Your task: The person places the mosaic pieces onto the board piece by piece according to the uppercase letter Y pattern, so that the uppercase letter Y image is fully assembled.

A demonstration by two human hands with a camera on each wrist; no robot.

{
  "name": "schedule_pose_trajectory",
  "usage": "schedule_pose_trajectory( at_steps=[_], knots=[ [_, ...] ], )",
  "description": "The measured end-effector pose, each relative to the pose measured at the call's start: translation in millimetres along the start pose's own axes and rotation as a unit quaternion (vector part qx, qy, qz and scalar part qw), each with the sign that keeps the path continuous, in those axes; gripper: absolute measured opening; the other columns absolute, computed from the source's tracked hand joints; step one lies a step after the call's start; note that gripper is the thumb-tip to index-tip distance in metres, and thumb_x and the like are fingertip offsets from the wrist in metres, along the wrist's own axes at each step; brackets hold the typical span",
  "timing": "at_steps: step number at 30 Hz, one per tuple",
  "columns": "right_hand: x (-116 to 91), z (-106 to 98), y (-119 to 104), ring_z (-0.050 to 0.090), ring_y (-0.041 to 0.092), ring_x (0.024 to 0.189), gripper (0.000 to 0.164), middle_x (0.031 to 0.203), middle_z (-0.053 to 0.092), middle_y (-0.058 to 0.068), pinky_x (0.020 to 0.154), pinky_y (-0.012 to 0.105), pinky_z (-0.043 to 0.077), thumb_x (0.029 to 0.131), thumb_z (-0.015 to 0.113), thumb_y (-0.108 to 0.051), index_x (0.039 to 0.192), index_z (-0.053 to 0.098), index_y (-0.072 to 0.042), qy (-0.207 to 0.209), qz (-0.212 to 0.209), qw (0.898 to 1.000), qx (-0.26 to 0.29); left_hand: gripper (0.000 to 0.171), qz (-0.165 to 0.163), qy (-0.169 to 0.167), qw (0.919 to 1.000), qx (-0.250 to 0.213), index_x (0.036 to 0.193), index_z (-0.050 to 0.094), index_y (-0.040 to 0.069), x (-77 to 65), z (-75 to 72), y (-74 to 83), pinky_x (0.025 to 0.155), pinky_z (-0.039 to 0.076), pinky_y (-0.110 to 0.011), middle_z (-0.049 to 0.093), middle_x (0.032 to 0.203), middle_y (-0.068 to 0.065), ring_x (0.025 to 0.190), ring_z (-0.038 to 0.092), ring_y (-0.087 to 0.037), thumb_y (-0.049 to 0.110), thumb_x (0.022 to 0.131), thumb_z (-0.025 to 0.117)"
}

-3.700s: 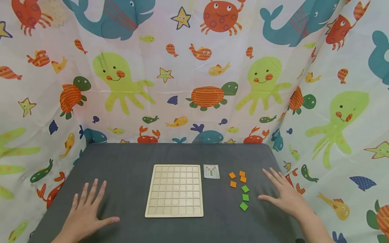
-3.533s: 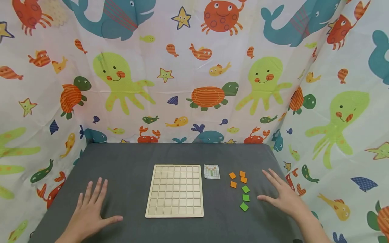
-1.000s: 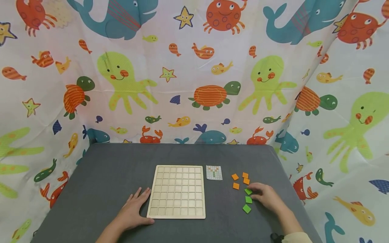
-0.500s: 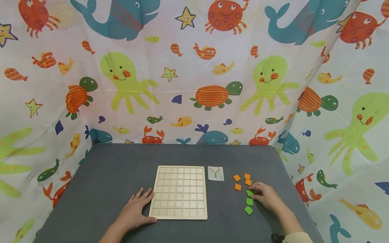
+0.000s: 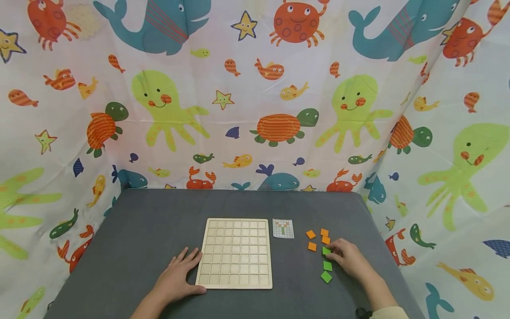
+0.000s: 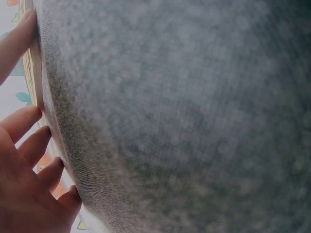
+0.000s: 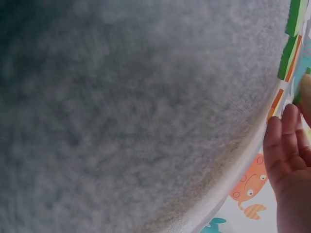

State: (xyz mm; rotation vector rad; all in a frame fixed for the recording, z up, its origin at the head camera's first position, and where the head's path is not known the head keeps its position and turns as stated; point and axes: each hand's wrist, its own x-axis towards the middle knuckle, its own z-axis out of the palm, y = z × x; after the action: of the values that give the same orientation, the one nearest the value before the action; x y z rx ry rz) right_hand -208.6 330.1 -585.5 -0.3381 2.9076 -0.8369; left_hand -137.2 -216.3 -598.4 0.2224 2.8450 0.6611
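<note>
In the head view, a pale wooden board [image 5: 234, 254] with a grid of square recesses lies on the grey table. My left hand [image 5: 176, 275] rests at its near left corner, fingertips on the left edge and thumb at the front edge. My right hand [image 5: 351, 259] pinches a green square tile [image 5: 326, 251] between thumb and fingers. Two more green tiles, a middle one [image 5: 327, 266] and a nearer one [image 5: 326, 277], lie below it. Green also shows between the thumb and fingers of the right hand [image 7: 291, 145] in the right wrist view.
Several orange square tiles [image 5: 312, 246] lie just beyond the green ones. A small printed grid card [image 5: 283, 228] with a coloured pattern sits right of the board. A curtain [image 5: 239, 150] with sea animals hangs behind and beside the grey table [image 5: 167, 212].
Both hands came in from a spread pose above the table, the left to the board's corner, the right to the farthest green tile. Over the last half second that tile has turned slightly.
</note>
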Motion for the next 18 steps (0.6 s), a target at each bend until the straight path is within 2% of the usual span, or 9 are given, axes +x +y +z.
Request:
schedule_pose_trajectory(
  at_steps=[7, 18],
  knots=[
    [-1.0, -4.6, -11.4, 0.054, 0.006, 0.079, 0.02, 0.098, 0.065, -0.001, 0.067, 0.025, 0.049, 0.088, 0.079, -0.019, 0.106, 0.075, -0.013, 0.021, -0.025, 0.999, -0.004, 0.116, -0.004, -0.008, 1.0, 0.0, 0.153, 0.047, 0.018, 1.0, -1.3, -0.6, 0.118, 0.021, -0.069, 0.039, 0.161, -0.008, 0.153, 0.023, -0.041, 0.074, 0.058, 0.082],
    [1.3, -7.6, -30.0, 0.051, 0.003, 0.077, 0.021, 0.09, 0.06, -0.006, 0.066, 0.024, 0.05, 0.086, 0.081, -0.017, 0.105, 0.075, -0.014, 0.046, -0.06, 0.997, -0.007, 0.115, 0.004, -0.003, 0.9999, -0.014, 0.154, 0.046, 0.018, -0.4, -1.9, -2.1, 0.118, 0.02, -0.069, 0.038, 0.162, -0.008, 0.153, 0.021, -0.041, 0.072, 0.059, 0.083]
  ],
)
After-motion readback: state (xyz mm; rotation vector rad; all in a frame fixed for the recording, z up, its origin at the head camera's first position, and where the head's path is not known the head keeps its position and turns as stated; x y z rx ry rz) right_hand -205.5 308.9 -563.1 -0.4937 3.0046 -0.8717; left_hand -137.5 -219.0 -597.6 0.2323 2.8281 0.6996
